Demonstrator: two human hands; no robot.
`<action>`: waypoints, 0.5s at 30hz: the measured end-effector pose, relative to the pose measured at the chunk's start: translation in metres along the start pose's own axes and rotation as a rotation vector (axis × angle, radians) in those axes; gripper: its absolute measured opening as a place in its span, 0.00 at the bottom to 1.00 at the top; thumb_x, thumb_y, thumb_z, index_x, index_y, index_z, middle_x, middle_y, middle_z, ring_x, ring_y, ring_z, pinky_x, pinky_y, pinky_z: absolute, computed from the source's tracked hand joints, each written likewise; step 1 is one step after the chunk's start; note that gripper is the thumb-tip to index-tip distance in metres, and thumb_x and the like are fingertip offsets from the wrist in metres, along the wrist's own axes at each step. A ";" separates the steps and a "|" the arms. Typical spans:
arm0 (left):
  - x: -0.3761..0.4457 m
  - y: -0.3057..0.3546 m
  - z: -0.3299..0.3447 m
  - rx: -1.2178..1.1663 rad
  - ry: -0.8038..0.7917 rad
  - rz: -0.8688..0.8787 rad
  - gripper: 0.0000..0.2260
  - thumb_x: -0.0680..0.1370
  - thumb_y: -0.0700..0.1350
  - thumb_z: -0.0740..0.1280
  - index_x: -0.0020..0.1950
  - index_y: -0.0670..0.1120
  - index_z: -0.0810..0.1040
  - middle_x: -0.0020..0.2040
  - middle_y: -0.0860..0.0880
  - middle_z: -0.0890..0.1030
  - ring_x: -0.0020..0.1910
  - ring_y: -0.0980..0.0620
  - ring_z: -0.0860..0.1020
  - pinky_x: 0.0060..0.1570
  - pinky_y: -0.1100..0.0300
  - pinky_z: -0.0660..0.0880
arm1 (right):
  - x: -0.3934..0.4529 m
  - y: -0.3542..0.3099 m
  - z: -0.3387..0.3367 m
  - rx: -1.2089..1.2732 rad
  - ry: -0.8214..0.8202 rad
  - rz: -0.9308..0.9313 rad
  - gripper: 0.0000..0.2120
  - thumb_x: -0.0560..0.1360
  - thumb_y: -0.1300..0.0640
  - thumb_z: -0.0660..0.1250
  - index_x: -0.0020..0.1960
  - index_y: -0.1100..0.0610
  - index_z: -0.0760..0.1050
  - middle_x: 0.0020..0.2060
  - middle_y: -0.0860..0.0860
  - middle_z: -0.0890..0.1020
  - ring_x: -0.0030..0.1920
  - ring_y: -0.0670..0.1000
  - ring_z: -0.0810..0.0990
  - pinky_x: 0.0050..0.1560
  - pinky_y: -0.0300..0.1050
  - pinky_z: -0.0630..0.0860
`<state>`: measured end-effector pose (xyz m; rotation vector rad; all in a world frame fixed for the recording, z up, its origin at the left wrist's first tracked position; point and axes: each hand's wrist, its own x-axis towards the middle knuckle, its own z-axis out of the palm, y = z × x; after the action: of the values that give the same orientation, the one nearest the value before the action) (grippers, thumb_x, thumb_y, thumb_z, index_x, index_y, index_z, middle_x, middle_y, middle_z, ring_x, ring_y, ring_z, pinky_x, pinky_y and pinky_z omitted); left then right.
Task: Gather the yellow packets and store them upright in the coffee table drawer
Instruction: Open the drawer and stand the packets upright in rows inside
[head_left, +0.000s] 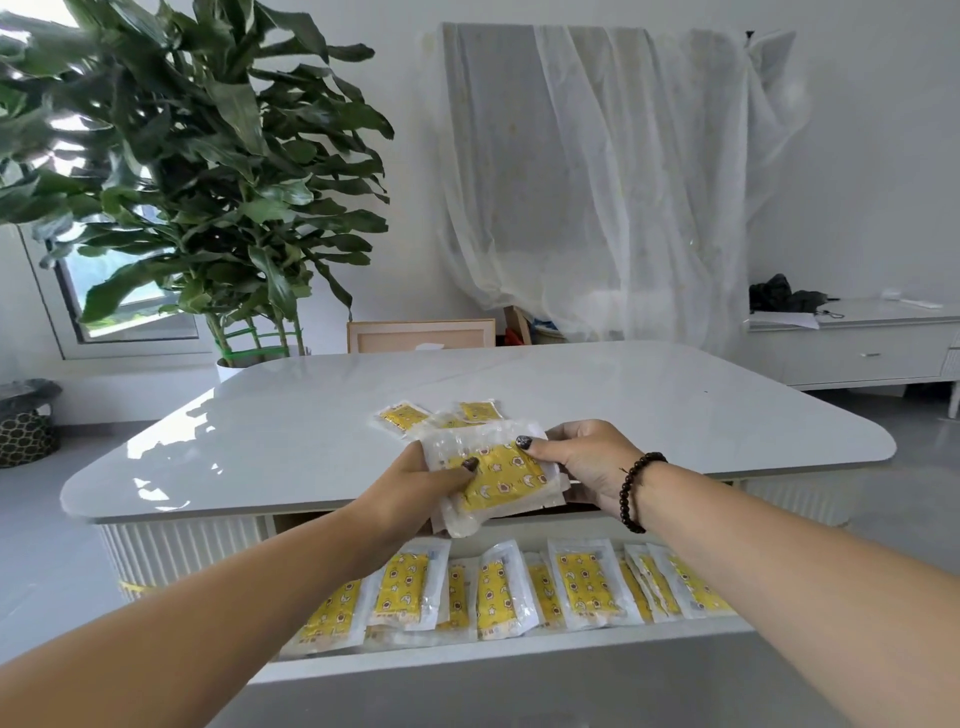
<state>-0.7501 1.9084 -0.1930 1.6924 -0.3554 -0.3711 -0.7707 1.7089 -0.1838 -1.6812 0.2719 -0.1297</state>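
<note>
Left hand (431, 480) and right hand (582, 462) both grip a stack (498, 480) of packets above the desk (311, 431) near edge. Loose packets (441, 415) lie on the desk just behind. More packets (582, 584) stand in the drawer (519, 657) below.

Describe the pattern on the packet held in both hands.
Yellow with small cartoon shapes, clear edges; head view shows the packet.
</note>
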 end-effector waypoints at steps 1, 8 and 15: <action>0.000 -0.002 0.001 0.030 -0.024 0.004 0.13 0.79 0.41 0.67 0.62 0.47 0.71 0.55 0.43 0.82 0.53 0.41 0.82 0.53 0.44 0.79 | 0.000 0.002 -0.002 -0.014 0.003 0.000 0.09 0.69 0.56 0.75 0.43 0.58 0.77 0.42 0.55 0.81 0.42 0.54 0.79 0.46 0.50 0.79; 0.007 -0.006 0.009 0.070 0.028 0.018 0.08 0.80 0.44 0.65 0.59 0.46 0.71 0.55 0.44 0.81 0.48 0.46 0.82 0.49 0.49 0.81 | -0.002 0.002 -0.012 0.062 -0.053 0.015 0.08 0.75 0.56 0.68 0.38 0.56 0.75 0.36 0.54 0.79 0.34 0.52 0.76 0.36 0.42 0.75; 0.022 -0.010 0.021 0.208 0.106 -0.022 0.09 0.82 0.46 0.59 0.58 0.42 0.70 0.51 0.42 0.75 0.42 0.48 0.76 0.31 0.63 0.78 | -0.002 0.006 -0.032 0.035 -0.128 0.056 0.06 0.76 0.64 0.66 0.39 0.61 0.76 0.36 0.55 0.78 0.37 0.53 0.77 0.40 0.46 0.75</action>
<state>-0.7395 1.8812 -0.2069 1.9127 -0.3055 -0.2665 -0.7808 1.6781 -0.1858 -1.6378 0.2194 0.0151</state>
